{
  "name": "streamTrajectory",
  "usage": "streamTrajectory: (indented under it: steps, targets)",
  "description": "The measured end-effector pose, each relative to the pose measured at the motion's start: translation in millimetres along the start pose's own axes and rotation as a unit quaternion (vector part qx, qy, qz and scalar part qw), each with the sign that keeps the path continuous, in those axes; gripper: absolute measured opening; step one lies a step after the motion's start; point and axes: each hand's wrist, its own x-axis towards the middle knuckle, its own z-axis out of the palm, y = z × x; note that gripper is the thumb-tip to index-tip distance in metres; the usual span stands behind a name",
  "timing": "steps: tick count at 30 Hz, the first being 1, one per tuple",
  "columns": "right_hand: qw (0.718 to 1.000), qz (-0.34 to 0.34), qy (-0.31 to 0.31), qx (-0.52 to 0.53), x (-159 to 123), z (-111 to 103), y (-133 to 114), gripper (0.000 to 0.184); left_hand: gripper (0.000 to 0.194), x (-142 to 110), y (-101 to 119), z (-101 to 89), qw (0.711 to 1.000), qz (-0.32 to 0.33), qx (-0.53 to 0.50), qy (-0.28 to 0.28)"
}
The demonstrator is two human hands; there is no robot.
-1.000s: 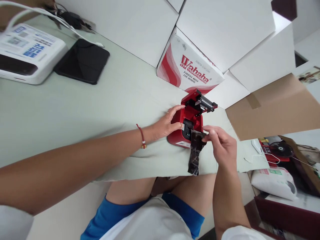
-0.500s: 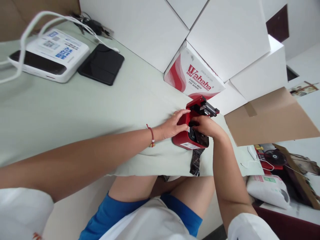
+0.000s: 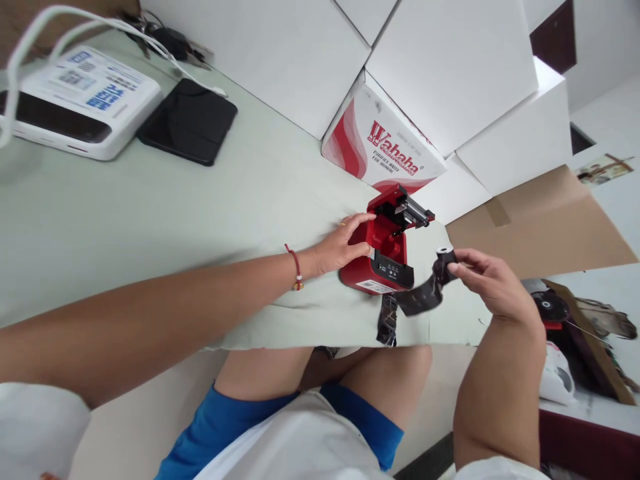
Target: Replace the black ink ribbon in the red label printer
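Observation:
A small red label printer point(image 3: 356, 276) stands on the table with its lid point(image 3: 413, 210) raised, and its red inner compartment shows. My left hand point(image 3: 337, 252) grips the printer's left side, thumb and fingers on its rim. To the right of the printer, my right hand point(image 3: 493, 280) pinches a small dark roll point(image 3: 444, 264) with a white core, held up off the table. From the roll a dark, glossy strip point(image 3: 420, 300) trails back to the printer's front. A crumpled end of dark strip point(image 3: 387, 323) lies at the table's front edge.
A white box with a black panel point(image 3: 105, 100) and a black phone point(image 3: 190, 121) lie at the left, beside a white cable point(image 3: 135, 35) and keys point(image 3: 170, 43). White cartons point(image 3: 380, 137) stand behind the printer. A cardboard flap point(image 3: 543, 220) juts out at the right.
My right hand has come out of the printer and moved right, bringing the dark roll with its strip. My left hand stays on the printer. The view has shifted slightly.

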Motion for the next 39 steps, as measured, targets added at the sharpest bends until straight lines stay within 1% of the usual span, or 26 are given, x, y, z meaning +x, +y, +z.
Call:
streamTrajectory:
  steps: [2, 4, 5, 7, 9, 10, 12, 13, 14, 15, 18, 21, 24, 26, 27, 30, 31, 32, 33, 35, 37, 39]
  targets:
    - [0.997, 0.037, -0.059, -0.045, 2, -7, 22, 0.055, 0.076, 1, 0, 0.2, 1.000, -0.004, 0.001, 0.000]
    - [0.988, 0.048, -0.103, -0.105, 10, -2, 44, 0.045, 0.076, 1, 0, 0.3, 1.000, -0.003, -0.003, -0.002]
    - [0.984, 0.046, -0.110, -0.131, 15, 5, 54, 0.040, 0.077, 1, 0, 0.2, 1.000, -0.001, -0.006, -0.003]
    - [0.980, 0.038, -0.107, -0.162, 25, 24, 71, 0.031, 0.076, 0, -1, 0.0, 1.000, 0.002, -0.009, -0.006]
    - [0.981, 0.028, -0.088, -0.172, 32, 43, 82, 0.029, 0.075, 0, -1, -0.1, 1.000, 0.004, -0.010, -0.008]
    - [0.982, 0.022, -0.074, -0.173, 34, 52, 84, 0.033, 0.075, 0, -1, -0.1, 1.000, 0.005, -0.010, -0.008]
    - [0.983, 0.009, -0.043, -0.176, 33, 65, 83, 0.047, 0.075, -1, -1, 0.1, 1.000, 0.003, -0.011, -0.007]
    - [0.985, -0.001, -0.038, -0.171, 32, 70, 80, 0.053, 0.076, -1, -1, 0.2, 1.000, 0.002, -0.010, -0.006]
    - [0.986, -0.013, -0.046, -0.160, 30, 73, 77, 0.055, 0.076, -1, 0, 0.4, 1.000, 0.000, -0.009, -0.006]
    - [0.987, -0.026, -0.069, -0.145, 28, 76, 73, 0.054, 0.077, 0, 0, 0.5, 1.000, -0.001, -0.007, -0.005]
    - [0.983, -0.050, -0.144, -0.101, 23, 81, 61, 0.040, 0.074, 0, 0, 1.1, 1.000, 0.007, -0.003, 0.002]
    - [0.980, -0.071, -0.153, -0.102, 21, 87, 55, 0.034, 0.072, 1, -1, 1.5, 1.000, 0.016, -0.004, 0.005]
    - [0.973, -0.118, -0.163, -0.116, 18, 87, 50, 0.036, 0.073, 1, -2, 1.0, 1.000, 0.014, -0.001, 0.006]
    - [0.962, -0.146, -0.186, -0.138, 12, 80, 42, 0.039, 0.073, 1, -2, 0.2, 1.000, 0.014, 0.004, 0.005]
    - [0.954, -0.156, -0.209, -0.149, 8, 74, 35, 0.038, 0.073, 1, -3, -0.2, 1.000, 0.014, 0.006, 0.003]
    - [0.921, -0.178, -0.310, -0.153, -5, 46, 7, 0.029, 0.074, 0, -4, -0.7, 1.000, 0.012, 0.008, 0.002]
    - [0.915, -0.187, -0.325, -0.148, -8, 36, -4, 0.029, 0.075, 1, -4, -0.6, 1.000, 0.010, 0.005, 0.002]
    - [0.914, -0.196, -0.325, -0.144, -10, 28, -14, 0.030, 0.075, 1, -5, -0.3, 1.000, 0.009, 0.001, 0.002]
    - [0.918, -0.204, -0.310, -0.141, -10, 22, -24, 0.033, 0.077, 1, -5, 0.1, 1.000, 0.008, -0.004, 0.002]
    - [0.936, -0.204, -0.252, -0.140, -4, 18, -40, 0.040, 0.081, 1, -6, 0.7, 1.000, 0.005, -0.011, 0.001]
    - [0.952, -0.193, -0.178, -0.160, 10, 25, -51, 0.043, 0.084, 0, -6, 0.9, 1.000, 0.006, -0.015, 0.001]
    - [0.956, -0.183, -0.110, -0.201, 26, 39, -57, 0.041, 0.084, 0, -5, 0.7, 1.000, 0.009, -0.014, 0.000]
